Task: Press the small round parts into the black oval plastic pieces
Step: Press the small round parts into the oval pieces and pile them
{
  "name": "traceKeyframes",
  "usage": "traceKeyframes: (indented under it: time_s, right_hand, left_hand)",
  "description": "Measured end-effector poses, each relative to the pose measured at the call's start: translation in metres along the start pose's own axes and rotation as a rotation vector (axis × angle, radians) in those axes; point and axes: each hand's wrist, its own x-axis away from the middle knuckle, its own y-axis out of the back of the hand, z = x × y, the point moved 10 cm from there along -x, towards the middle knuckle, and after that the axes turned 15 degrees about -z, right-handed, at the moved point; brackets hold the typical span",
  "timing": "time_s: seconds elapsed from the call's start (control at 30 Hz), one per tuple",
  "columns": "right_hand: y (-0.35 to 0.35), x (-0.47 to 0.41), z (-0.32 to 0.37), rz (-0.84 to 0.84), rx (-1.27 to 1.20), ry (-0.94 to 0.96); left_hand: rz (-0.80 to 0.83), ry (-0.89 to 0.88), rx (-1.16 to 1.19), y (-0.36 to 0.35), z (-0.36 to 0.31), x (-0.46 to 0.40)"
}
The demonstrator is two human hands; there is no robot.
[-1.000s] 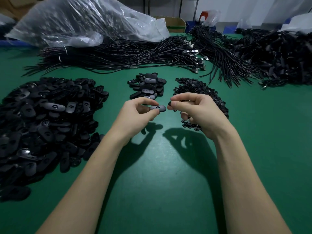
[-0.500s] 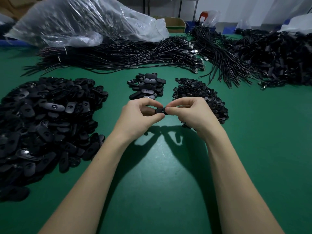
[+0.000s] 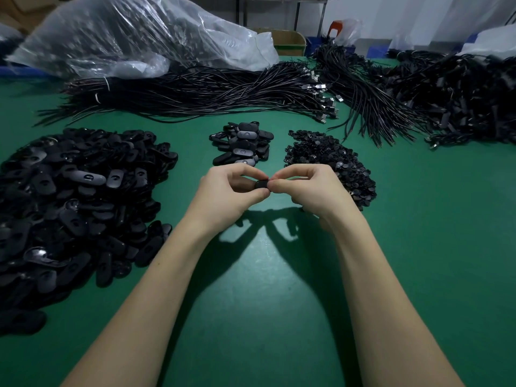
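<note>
Two hands, left hand [image 3: 229,194] and right hand [image 3: 310,188], meet above a green tabletop [image 3: 251,317], each grip pinching one black oval piece [image 3: 262,184] between them. Cable bundles [image 3: 195,93] and a plastic bag [image 3: 134,37] lie behind, before a pale wall [image 3: 418,15].

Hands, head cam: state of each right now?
Left hand: pinching the black oval piece.
Right hand: fingertips pinching the same piece.

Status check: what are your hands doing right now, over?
Left hand and right hand both pinching one black oval piece above the green table. Round part hidden by fingertips. Nothing in the way.
</note>
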Motion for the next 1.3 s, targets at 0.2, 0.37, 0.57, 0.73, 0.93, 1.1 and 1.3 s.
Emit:
traceKeyframes:
  time_s: [0.2,0.37,0.57,0.73,0.93,1.1,1.3]
  right_hand:
    - [-0.004,0.002,-0.016,0.120,-0.106,-0.178]
    - [-0.013,0.005,-0.017,0.202,-0.249,-0.216]
    - [-0.006,0.007,-0.001,0.196,-0.199,-0.063]
    - [-0.003,0.005,0.011,0.105,-0.075,0.073]
    - [-0.005,0.005,0.010,0.099,-0.106,0.060]
    - [-0.007,0.006,0.009,0.101,-0.146,0.045]
    - [-0.006,0.005,0.009,0.079,-0.143,0.060]
  left_hand:
    - [0.047,0.023,0.068,-0.003,-0.001,0.001]
    - [0.068,0.086,0.132,-0.004,0.001,0.002]
    - [0.049,0.131,0.192,-0.001,0.004,0.001]
    - [0.037,0.120,0.180,0.000,0.004,-0.001]
    - [0.020,0.076,0.145,0.002,0.002,-0.002]
    - [0.014,0.070,0.132,0.003,0.002,-0.002]
    - [0.016,0.057,0.135,0.004,0.000,-0.002]
